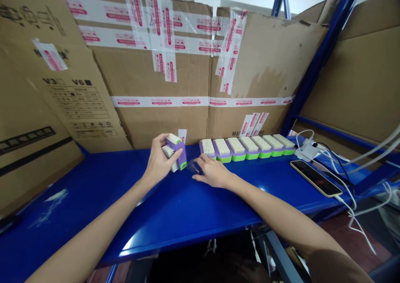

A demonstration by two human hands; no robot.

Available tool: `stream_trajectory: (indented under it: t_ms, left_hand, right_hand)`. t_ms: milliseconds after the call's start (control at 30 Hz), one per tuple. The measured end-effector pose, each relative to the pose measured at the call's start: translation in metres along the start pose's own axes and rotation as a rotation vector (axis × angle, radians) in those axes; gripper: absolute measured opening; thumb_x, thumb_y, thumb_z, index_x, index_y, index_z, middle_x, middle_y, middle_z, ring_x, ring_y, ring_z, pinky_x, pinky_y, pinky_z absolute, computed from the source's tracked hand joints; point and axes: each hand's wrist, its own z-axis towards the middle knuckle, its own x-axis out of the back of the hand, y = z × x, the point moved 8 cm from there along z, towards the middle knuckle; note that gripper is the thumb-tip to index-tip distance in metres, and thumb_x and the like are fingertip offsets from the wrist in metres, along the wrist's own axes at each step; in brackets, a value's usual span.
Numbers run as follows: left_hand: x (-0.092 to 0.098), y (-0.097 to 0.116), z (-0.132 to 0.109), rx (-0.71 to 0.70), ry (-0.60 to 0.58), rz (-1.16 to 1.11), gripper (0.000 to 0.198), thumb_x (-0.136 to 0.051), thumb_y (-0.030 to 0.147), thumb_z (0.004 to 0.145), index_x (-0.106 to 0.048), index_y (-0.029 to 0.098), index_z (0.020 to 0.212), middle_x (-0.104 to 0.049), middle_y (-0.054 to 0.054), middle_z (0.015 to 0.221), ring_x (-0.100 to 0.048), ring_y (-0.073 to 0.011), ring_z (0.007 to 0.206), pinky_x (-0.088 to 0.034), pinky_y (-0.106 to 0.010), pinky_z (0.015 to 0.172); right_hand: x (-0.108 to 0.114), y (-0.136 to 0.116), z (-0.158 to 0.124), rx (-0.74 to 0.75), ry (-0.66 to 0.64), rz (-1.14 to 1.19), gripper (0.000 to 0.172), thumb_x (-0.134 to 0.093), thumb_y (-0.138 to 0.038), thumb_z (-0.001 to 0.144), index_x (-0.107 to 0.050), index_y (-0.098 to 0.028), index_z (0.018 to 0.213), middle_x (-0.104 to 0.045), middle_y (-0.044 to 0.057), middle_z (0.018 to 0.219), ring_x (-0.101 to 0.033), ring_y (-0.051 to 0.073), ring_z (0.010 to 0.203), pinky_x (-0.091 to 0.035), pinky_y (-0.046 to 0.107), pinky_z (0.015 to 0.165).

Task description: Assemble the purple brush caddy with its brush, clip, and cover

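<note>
My left hand (158, 160) is closed around a purple and green scrub brush (180, 154), tilted up above the blue table. Its white bristles face left, partly behind my fingers. Just to the right, my right hand (214, 172) has its fingers closed on a small dark see-through piece (195, 167), close to the brush's lower end. What that piece is I cannot make out. Behind my right hand stands a row of several similar brushes (238, 149), bristles up, with purple and green bodies; my fingers overlap the nearest one in view.
The blue table (181, 208) runs along a taped cardboard wall (162, 83). On the right lie a phone (315, 178) with a cable plugged in and a white charger (309, 149) with tangled cords. A blue metal post (318, 66) rises behind them.
</note>
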Motion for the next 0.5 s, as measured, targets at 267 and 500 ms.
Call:
stream_trajectory:
  t_ms: [267, 500]
  left_hand:
    - [0.010, 0.007, 0.004, -0.018, -0.025, 0.086, 0.079, -0.094, 0.054, 0.088, -0.050, 0.026, 0.146, -0.065, -0.008, 0.131, -0.071, -0.0271, 0.105, -0.062, -0.049, 0.099]
    - [0.013, 0.012, 0.005, -0.055, -0.059, 0.101, 0.074, -0.089, 0.059, 0.091, -0.050, 0.027, 0.146, -0.063, -0.010, 0.141, -0.070, -0.0264, 0.103, -0.060, -0.047, 0.096]
  right_hand:
    - [-0.002, 0.005, 0.003, 0.011, -0.006, 0.104, 0.053, -0.080, -0.027, 0.105, -0.060, -0.020, 0.153, -0.067, 0.017, 0.147, -0.077, 0.031, 0.119, -0.062, 0.051, 0.107]
    - [0.006, -0.004, 0.000, -0.004, 0.057, 0.087, 0.033, -0.060, -0.024, 0.115, -0.064, -0.016, 0.147, -0.075, 0.019, 0.139, -0.078, 0.032, 0.120, -0.061, 0.048, 0.107]
